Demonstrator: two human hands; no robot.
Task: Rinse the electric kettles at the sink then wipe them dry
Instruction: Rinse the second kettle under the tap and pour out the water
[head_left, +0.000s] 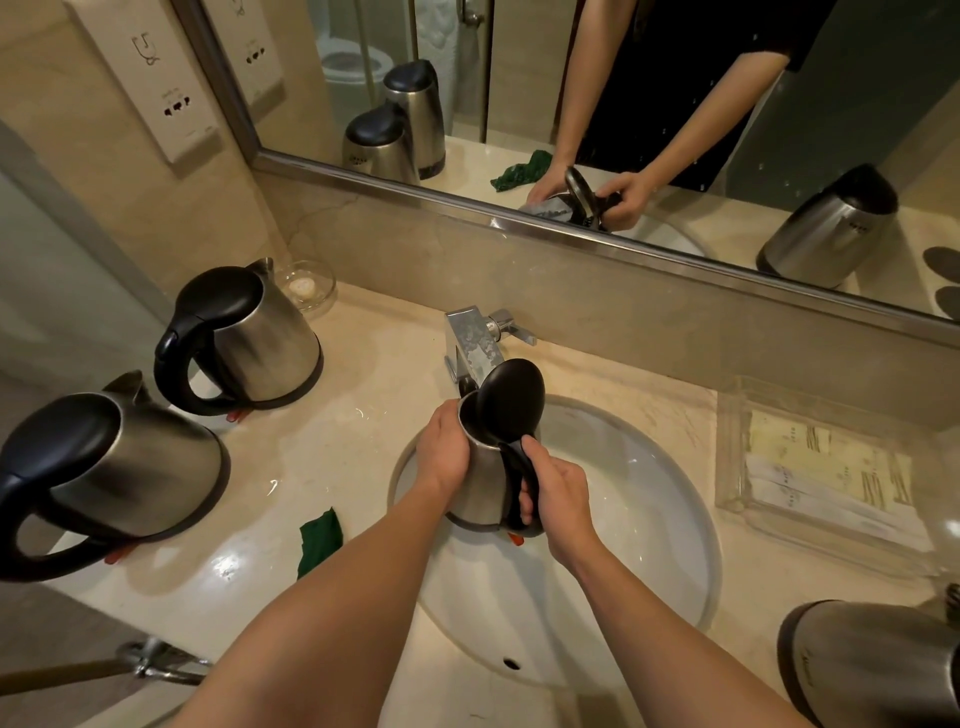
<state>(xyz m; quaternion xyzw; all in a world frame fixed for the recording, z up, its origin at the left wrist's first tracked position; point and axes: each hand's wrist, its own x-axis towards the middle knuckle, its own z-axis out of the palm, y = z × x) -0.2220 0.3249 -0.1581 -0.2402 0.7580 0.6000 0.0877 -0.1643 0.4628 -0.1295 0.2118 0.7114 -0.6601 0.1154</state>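
A steel kettle with its black lid flipped up is held over the white sink basin, its mouth under the chrome tap. My left hand wraps the kettle's body near the rim. My right hand grips its black handle. No water stream is visible. Two more steel kettles with shut black lids stand on the counter at the left, one far and one near. A fourth kettle lies at the bottom right. A green cloth lies on the counter left of the basin.
A mirror spans the wall behind the tap. A clear tray of packets sits right of the basin. A small glass dish stands in the back left corner. A socket plate is on the left wall. A metal bar juts out below the counter.
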